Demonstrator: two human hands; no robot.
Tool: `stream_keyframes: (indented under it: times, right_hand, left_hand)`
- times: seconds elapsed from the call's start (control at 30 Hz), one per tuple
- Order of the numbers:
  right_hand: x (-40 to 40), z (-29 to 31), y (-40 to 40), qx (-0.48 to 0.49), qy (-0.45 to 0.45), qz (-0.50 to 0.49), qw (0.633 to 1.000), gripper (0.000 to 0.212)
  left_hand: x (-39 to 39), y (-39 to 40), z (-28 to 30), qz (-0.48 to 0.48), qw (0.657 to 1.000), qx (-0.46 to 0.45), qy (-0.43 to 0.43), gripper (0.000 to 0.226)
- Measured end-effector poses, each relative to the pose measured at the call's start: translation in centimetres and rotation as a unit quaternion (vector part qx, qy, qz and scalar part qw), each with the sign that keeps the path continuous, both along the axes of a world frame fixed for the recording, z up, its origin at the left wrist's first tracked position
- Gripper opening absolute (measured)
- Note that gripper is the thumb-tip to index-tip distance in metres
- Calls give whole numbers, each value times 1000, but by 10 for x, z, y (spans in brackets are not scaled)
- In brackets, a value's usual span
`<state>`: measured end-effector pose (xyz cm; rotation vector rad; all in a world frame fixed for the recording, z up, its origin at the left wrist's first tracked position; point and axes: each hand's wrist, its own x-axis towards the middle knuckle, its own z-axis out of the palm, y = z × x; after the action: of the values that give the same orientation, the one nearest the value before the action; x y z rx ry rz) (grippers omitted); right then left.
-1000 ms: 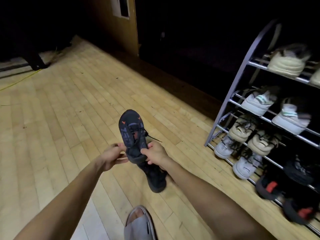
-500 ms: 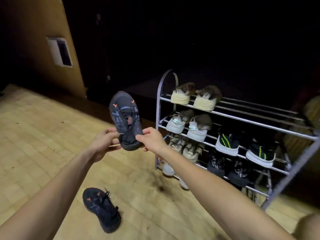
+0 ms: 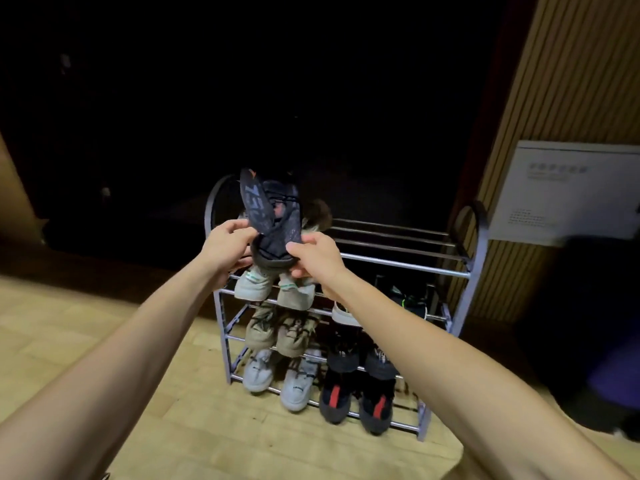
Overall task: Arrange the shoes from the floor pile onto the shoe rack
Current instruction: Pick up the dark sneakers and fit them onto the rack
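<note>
Wooden floor [image 3: 52, 327]: pale boards, seen across the lower half of the frame. Slatted wall panel [image 3: 568, 81]: placed at the upper right, with a white notice [image 3: 568, 192] fixed to it. Shoe rack [image 3: 464, 271]: grey metal tubing, four tiers, stood at centre frame; the right part of the top tier is seen as bare rails. Black shoes with red tabs [image 3: 356, 400]: a pair, set on the bottom tier at lower centre right. White shoes [image 3: 277, 379]: a pair, set just left of them on the same tier. Beige shoes [image 3: 280, 330]: a pair, set one tier above. Dark shoe [image 3: 273, 220]: held upright at centre frame, toe up, in front of the rack's top left corner. Left hand [image 3: 225, 247]: fingers are curled on the shoe's left side near the heel. Right hand [image 3: 315, 258]: the heel is pinched from the right.
</note>
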<state>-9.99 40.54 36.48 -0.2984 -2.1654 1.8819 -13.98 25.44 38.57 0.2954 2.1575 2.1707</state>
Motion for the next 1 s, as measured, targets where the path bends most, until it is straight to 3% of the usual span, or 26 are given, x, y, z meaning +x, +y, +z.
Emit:
stream_keyframes:
  times: [0.13,0.3,0.47,0.57,0.73,0.9,1.0]
  right_hand:
    - [4,3,33,-64,4,-23,998,27]
    - [2,6,61,-153,8,-62,986,28]
    - [-2,11,78,-208,-1,-125,970,33]
    - [-3,12,86,-248,-2,-160,956,39]
    - [1,8,103,-223,-9,-219,950,32]
    - [5,3,116,-226,-12,-226,947,29]
    - [4,1,123,-166,-28,-230,958,35]
  left_hand:
    - [-11,37,7,-30,999,-9,30,28]
    - [-18,72,-4,-47,998,3,52,46]
    - [-16,96,-12,-46,995,24,80,38]
    - [-9,109,-16,-49,991,-21,122,38]
    - [-1,132,-30,-93,980,-100,143,47]
    - [-2,144,-39,-93,978,-112,148,51]
    - [-1,151,-45,-70,980,-103,154,49]
